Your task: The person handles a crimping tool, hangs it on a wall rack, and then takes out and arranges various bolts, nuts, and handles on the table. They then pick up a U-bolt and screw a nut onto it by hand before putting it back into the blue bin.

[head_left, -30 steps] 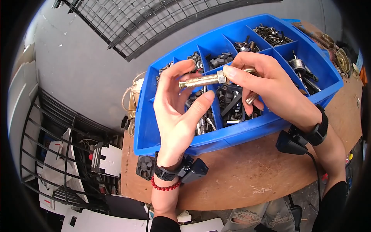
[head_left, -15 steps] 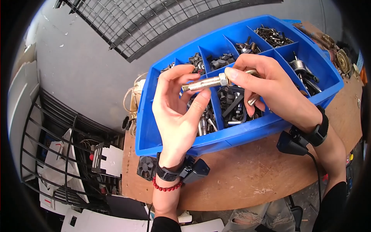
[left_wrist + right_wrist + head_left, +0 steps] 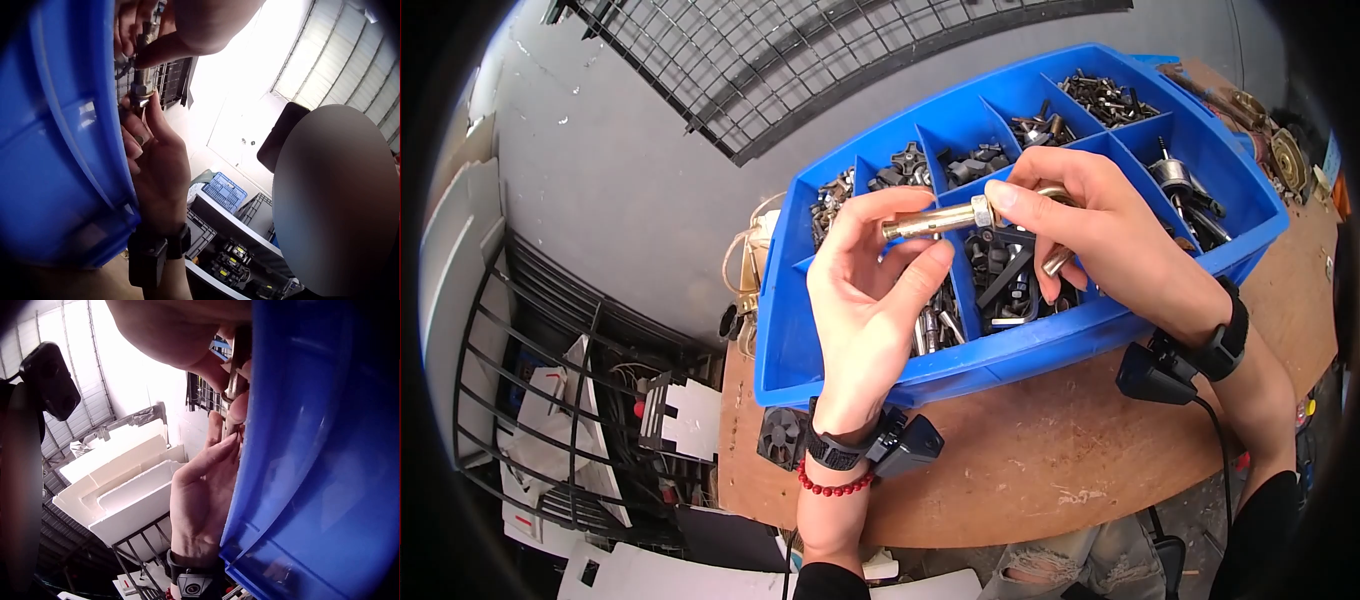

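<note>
Bolt [image 3: 940, 219] with curved hook [image 3: 1057, 262], held above blue bin [image 3: 1020, 350] over its near compartments, clamped just beside its nut [image 3: 982, 211] between thumb and forefinger of right hand [image 3: 1090, 210]. Left hand [image 3: 860, 290], likewise over bin, curled round bolt's sleeved end, thumb and forefinger slightly parted, 1 on each side of shaft; firmness of contact impossible to tell. Inside bin, beneath both hands, loose metal hardware [image 3: 1003, 285]; under bin, wooden table [image 3: 1040, 450], with small black fan [image 3: 781, 437] just beside bin's near left corner.
</note>
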`<action>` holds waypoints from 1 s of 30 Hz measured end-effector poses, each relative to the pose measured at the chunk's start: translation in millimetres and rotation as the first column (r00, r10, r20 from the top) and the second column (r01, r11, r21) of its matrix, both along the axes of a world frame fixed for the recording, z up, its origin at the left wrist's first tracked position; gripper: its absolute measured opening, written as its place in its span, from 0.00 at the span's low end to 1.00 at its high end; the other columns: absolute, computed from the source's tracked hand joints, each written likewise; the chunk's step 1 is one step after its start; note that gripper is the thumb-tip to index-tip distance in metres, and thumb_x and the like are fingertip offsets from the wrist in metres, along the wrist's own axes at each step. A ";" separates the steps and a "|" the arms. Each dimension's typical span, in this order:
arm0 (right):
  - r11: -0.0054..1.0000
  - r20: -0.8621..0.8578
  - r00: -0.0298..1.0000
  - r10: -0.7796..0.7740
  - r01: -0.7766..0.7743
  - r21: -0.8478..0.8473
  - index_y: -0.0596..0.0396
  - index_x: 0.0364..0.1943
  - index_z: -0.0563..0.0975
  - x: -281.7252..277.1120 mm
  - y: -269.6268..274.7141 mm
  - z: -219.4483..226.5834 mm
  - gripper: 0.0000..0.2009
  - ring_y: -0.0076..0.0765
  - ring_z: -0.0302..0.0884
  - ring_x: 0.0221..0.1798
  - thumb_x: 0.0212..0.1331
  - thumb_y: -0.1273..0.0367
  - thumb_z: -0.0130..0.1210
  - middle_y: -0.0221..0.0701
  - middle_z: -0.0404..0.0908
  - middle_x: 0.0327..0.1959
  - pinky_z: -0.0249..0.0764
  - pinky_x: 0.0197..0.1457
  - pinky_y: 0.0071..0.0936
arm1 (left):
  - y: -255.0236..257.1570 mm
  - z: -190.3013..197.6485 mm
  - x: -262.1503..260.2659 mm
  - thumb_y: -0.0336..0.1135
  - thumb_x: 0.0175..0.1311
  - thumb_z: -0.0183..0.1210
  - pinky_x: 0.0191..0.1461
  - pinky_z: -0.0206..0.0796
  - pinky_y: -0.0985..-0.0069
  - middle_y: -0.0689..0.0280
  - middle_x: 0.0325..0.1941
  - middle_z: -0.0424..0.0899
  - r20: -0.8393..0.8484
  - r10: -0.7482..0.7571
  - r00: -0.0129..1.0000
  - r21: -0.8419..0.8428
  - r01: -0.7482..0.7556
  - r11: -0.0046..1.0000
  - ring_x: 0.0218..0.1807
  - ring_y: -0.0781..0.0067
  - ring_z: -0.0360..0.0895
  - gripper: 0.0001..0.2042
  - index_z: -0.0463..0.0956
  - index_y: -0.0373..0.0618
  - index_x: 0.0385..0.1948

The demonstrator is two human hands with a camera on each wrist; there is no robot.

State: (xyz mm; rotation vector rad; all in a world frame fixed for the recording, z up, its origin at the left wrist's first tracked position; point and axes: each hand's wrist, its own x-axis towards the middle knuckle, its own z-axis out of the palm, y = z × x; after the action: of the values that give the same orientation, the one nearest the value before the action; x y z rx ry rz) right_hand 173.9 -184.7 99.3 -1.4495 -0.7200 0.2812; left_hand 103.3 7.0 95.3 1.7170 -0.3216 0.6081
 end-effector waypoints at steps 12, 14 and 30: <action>1.000 0.000 1.000 0.005 -0.005 0.017 0.64 0.34 0.76 -1.7 0.8 0.7 0.17 0.21 0.75 0.18 0.70 0.60 0.54 0.29 0.76 0.23 0.68 0.21 0.20 | 2.9 4.3 -3.7 0.25 0.66 0.64 0.47 0.72 0.81 0.62 0.48 0.81 -0.224 -0.017 0.974 -0.140 -0.015 0.990 0.43 0.78 0.80 0.13 0.77 0.37 0.51; 1.000 0.013 1.000 -0.008 0.007 0.016 0.64 0.33 0.76 -1.0 0.6 0.8 0.18 0.21 0.75 0.18 0.70 0.60 0.54 0.29 0.76 0.23 0.68 0.21 0.20 | 4.7 -0.9 0.4 0.25 0.65 0.64 0.50 0.72 0.80 0.62 0.49 0.82 -0.065 0.039 0.997 -0.113 -0.046 0.993 0.47 0.77 0.79 0.14 0.76 0.37 0.50; 1.000 0.039 0.999 0.012 -0.012 0.004 0.64 0.34 0.77 -2.5 0.1 2.6 0.18 0.21 0.75 0.19 0.69 0.59 0.55 0.28 0.76 0.23 0.68 0.21 0.20 | 2.2 6.0 -2.4 0.29 0.67 0.64 0.45 0.74 0.79 0.65 0.40 0.82 -0.143 0.062 0.988 -0.180 -0.087 0.980 0.36 0.78 0.79 0.11 0.77 0.37 0.47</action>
State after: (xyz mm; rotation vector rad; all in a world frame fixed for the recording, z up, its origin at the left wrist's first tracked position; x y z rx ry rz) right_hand 171.3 -184.6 102.0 -1.4509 -0.7606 0.2613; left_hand 100.8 9.2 101.4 1.5866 -0.1000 0.5533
